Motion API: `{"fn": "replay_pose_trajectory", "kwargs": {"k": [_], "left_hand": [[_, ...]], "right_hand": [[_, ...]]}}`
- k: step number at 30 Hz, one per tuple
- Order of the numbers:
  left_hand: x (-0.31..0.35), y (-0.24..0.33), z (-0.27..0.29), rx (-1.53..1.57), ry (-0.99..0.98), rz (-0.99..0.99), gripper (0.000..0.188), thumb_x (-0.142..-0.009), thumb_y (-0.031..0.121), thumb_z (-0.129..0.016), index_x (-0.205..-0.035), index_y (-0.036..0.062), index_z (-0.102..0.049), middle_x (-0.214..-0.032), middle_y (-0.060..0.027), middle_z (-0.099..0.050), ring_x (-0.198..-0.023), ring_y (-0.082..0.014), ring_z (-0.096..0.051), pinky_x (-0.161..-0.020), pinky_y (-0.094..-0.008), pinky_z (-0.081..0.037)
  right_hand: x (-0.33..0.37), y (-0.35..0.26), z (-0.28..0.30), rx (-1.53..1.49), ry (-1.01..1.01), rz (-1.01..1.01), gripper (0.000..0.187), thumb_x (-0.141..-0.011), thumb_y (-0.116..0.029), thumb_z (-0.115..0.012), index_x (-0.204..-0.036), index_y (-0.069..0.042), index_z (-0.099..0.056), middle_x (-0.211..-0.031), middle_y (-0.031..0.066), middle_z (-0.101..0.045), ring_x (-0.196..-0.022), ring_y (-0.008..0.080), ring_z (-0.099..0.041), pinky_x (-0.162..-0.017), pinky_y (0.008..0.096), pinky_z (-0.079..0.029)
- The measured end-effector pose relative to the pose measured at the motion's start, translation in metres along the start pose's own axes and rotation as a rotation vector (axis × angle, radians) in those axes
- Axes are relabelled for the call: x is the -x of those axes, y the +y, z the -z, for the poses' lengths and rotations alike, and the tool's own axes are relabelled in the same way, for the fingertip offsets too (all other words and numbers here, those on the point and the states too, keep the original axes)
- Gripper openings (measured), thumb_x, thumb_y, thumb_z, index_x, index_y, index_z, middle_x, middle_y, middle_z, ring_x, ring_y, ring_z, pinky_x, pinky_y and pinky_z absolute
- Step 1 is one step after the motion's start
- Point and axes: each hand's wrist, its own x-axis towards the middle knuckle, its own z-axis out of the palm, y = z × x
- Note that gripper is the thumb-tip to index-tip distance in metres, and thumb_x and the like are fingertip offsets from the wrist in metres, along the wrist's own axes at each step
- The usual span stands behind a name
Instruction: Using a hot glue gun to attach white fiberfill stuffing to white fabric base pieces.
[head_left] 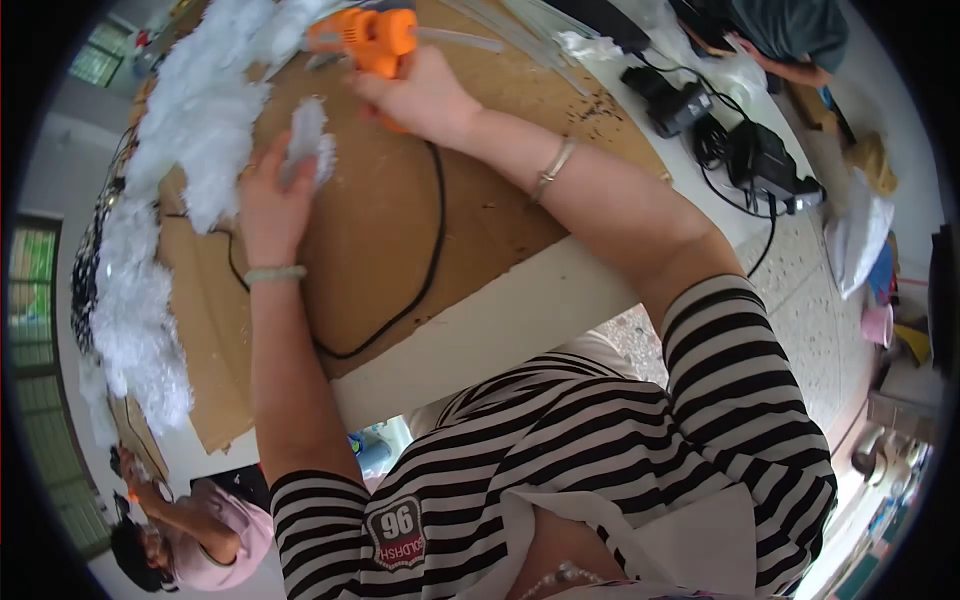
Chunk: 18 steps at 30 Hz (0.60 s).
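Note:
My right hand (430, 105) is closed around the handle of an orange glue gun (388, 32), near the far edge of the table. A translucent glue stick (465, 41) juts from the gun's rear, and a black cord (440, 215) loops from its grip across the brown cardboard (375, 190). To the left, my left hand (272, 200) pinches a small white fluffy piece (311, 135) between thumb and fingers, just above the cardboard. The gun's nozzle points left, toward fluffy white material; its tip is hard to make out.
Long heaps of white fluffy material (205, 110) line the left side. Clear glue sticks (525, 35) lie at the far edge. Black adapters with cables (760, 160) sit on the white tabletop at right. A person in pink (220, 530) is at lower left; another person's arm (795, 72) shows at upper right.

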Motion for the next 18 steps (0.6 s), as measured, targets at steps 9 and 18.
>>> {"fn": "replay_pose_trajectory", "kwargs": {"k": [9, 18], "left_hand": [[0.000, 0.026, 0.029, 0.037, -0.175, 0.150, 0.040, -0.075, 0.037, -0.068, -0.108, 0.0138, -0.066, -0.099, -0.0129, -0.067, -0.088, -0.0289, -0.064, -0.077, -0.0345, -0.050], [-0.006, 0.011, 0.019, -0.222, -0.094, 0.499, 0.047, -0.069, 0.040, -0.071, -0.109, 0.0155, -0.064, -0.103, -0.0141, -0.065, -0.099, -0.0295, -0.061, -0.085, -0.0400, -0.049]], "right_hand": [[-0.015, 0.001, 0.020, -0.030, 0.084, -0.003, 0.016, -0.086, -0.015, -0.061, -0.094, -0.001, -0.057, -0.078, 0.0027, -0.059, -0.059, 0.0133, -0.060, -0.054, 0.0267, -0.048], [-0.025, 0.037, 0.037, 0.464, 0.011, 0.150, 0.028, -0.085, -0.026, -0.064, -0.101, -0.004, -0.061, -0.077, 0.0042, -0.063, -0.064, 0.0107, -0.059, -0.057, 0.0274, -0.047]]}}
